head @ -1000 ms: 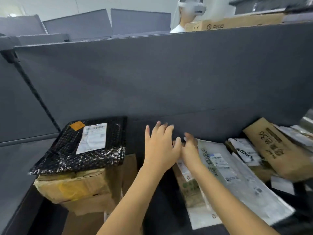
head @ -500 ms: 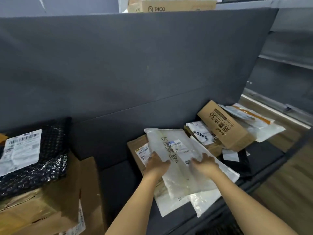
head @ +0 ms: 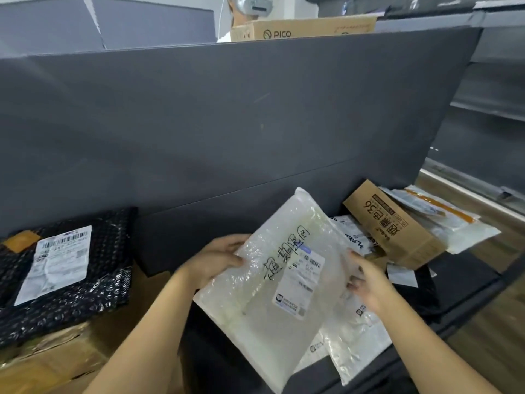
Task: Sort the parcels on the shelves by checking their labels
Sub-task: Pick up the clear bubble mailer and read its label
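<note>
Black bubble-wrap parcel (head: 71,277) lies at far left on a cardboard box (head: 42,362). My left hand (head: 216,263) grips the white bubble mailer (head: 270,294) by one edge and my right hand (head: 369,282) grips the other, label up, above the shelf's pile beside a brown carton (head: 392,231).

Both hands up: left hand (head: 216,261) and right hand (head: 366,282) grip the white bubble mailer (head: 272,285) tilted, its label (head: 298,282) facing up

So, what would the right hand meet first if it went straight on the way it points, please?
The right hand grips the white bubble mailer and points forward-left, so it would press into that first; beyond, probably the grey back panel, depth unclear.
</note>
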